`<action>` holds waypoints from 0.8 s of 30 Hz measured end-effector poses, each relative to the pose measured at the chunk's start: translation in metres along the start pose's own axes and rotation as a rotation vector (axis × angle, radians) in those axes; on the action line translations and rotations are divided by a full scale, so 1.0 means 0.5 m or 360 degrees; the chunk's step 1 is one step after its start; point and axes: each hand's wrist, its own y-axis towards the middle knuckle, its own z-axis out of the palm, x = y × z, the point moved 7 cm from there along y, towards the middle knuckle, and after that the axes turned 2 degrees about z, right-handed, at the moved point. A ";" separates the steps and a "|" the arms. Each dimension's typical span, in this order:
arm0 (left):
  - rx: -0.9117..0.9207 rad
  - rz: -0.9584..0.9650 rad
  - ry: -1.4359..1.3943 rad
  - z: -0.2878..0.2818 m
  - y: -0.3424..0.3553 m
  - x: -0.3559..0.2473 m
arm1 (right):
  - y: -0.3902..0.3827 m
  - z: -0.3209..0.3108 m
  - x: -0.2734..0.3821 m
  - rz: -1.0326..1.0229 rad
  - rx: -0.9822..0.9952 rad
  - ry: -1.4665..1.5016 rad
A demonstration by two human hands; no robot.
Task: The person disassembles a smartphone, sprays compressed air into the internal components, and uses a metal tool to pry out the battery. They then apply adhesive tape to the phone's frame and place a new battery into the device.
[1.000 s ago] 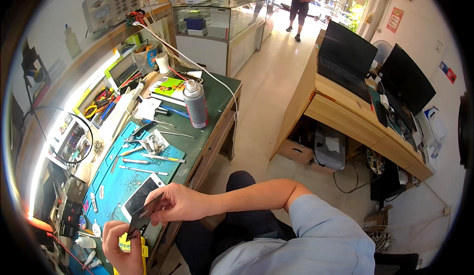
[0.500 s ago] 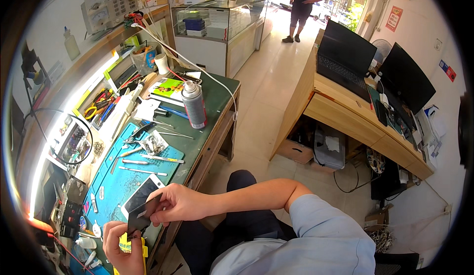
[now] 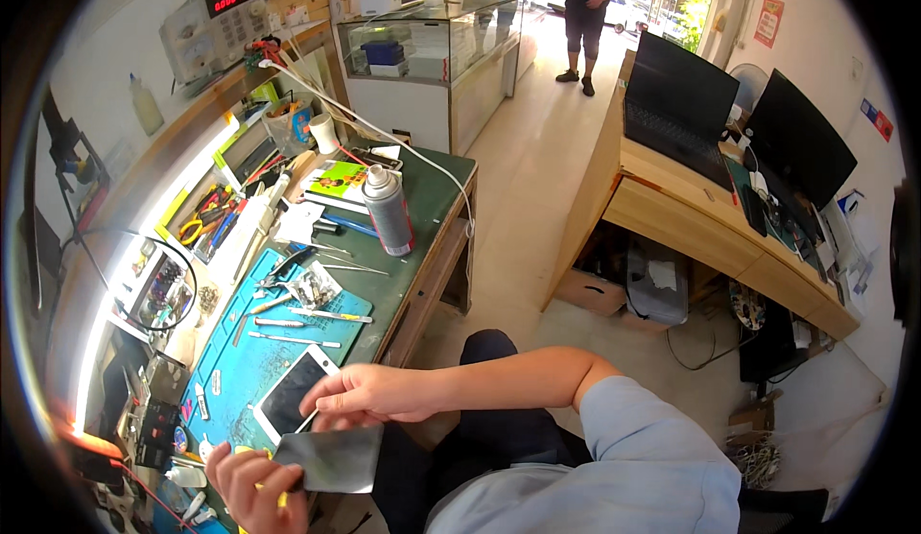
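Note:
My left hand [image 3: 254, 484] grips a thin dark rectangular panel [image 3: 338, 459] by its left end, thumb on top. The panel has a dull grey sheen and lies nearly flat above my lap at the bench edge. Just above it, my right hand [image 3: 366, 392] hovers with fingers loosely bent and apart. Nothing shows between them, and they are slightly blurred. Beneath those fingertips a white-framed phone [image 3: 293, 395] with a dark screen lies on the blue work mat [image 3: 230, 395].
Tweezers [image 3: 331, 315], a small clear bag of parts [image 3: 317, 286] and several thin tools lie on the mat. A spray can [image 3: 387, 213] stands behind them. A lit lamp strip [image 3: 120, 294] runs along the left. Right is a wooden desk [image 3: 672, 217] with a laptop; a person [image 3: 587, 16] stands far off.
The panel has tilted from upright to nearly flat and moved right in my left hand. My right hand has let go of it and shifted slightly right. The view has turned a little.

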 end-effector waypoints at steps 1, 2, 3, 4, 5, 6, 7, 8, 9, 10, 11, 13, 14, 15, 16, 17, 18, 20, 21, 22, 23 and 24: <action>0.0027 0.0136 0.0087 0.002 -0.013 -0.004 | -0.005 0.015 -0.012 0.0108 0.0206 0.0040; 0.0053 0.0272 0.0174 0.006 -0.028 -0.010 | -0.009 0.023 -0.028 0.0279 0.0204 0.0045; 0.0100 0.0283 0.0234 0.013 -0.036 -0.014 | -0.005 0.034 -0.039 0.0234 0.0337 0.0053; 0.0099 0.0374 0.0237 0.018 -0.042 -0.019 | -0.008 0.044 -0.049 0.0212 0.0459 0.0098; 0.0118 0.0410 0.0249 0.023 -0.047 -0.020 | -0.011 0.058 -0.058 0.0189 0.0582 0.0147; 0.0132 0.0438 0.0267 0.026 -0.050 -0.024 | -0.017 0.072 -0.057 0.0170 0.0601 0.0207; 0.0115 0.0487 0.0297 0.027 -0.054 -0.026 | -0.021 0.085 -0.062 0.0151 0.0620 0.0266; 0.0097 0.0536 0.0326 0.029 -0.058 -0.027 | -0.024 0.094 -0.062 0.0133 0.0639 0.0325; 0.0086 0.0583 0.0355 0.029 -0.063 -0.030 | -0.026 0.099 -0.063 0.0161 0.0661 0.0380; 0.0127 0.0558 0.0359 0.027 -0.067 -0.028 | -0.024 0.098 -0.066 0.0137 0.0651 0.0384; 0.0168 0.0533 0.0364 0.023 -0.071 -0.027 | -0.020 0.098 -0.071 0.0113 0.0642 0.0388; 0.0096 0.0433 0.0368 0.013 -0.070 -0.021 | -0.018 0.101 -0.065 0.0051 0.0607 0.0372; -0.0016 0.0360 0.0362 0.014 -0.070 -0.020 | -0.022 0.103 -0.060 0.0013 0.0578 0.0355; -0.0126 0.0287 0.0358 0.009 -0.070 -0.017 | -0.025 0.103 -0.054 -0.0027 0.0552 0.0339; -0.0085 0.0141 0.0347 0.007 -0.073 -0.004 | -0.025 0.102 -0.046 -0.0068 0.0537 0.0325; -0.0045 -0.0006 0.0337 0.005 -0.082 0.010 | -0.026 0.101 -0.038 -0.0110 0.0522 0.0311; -0.0010 -0.0157 0.0320 0.004 -0.080 0.018 | -0.027 0.100 -0.032 -0.0147 0.0500 0.0295; -0.0042 -0.0713 -0.0266 0.011 -0.086 0.038 | -0.027 0.099 -0.017 -0.0333 0.0361 0.0159; -0.0044 -0.1034 -0.0823 0.026 -0.108 0.052 | -0.029 0.098 -0.008 -0.0426 0.0292 0.0084; -0.0045 -0.1342 -0.1388 0.047 -0.127 0.056 | -0.029 0.103 -0.003 -0.0470 0.0311 0.0013; 0.0004 -0.1363 -0.1656 0.051 -0.124 0.047 | -0.027 0.108 0.003 -0.0514 0.0330 -0.0059; 0.0070 -0.1401 -0.1658 0.055 -0.122 0.041 | -0.027 0.109 0.006 -0.0551 0.0340 -0.0127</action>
